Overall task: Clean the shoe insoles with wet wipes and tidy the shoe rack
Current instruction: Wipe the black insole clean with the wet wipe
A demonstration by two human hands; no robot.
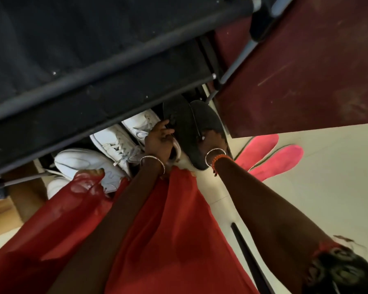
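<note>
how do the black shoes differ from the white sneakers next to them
The black shoes are dark and show no laces; the white sneakers are pale and laced. Both hands, left hand and right hand, are on the black shoes; the white sneakers sit untouched. Both pairs sit at the rack's bottom level.

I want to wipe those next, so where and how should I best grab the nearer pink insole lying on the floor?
Pinch the nearer pink foam insole at its narrow heel end, nearest you, coming from above. It lies flat on the pale floor, so fingers must peel up a thin edge; that end is closest to your right hand and overlaps the other insole least.
</note>
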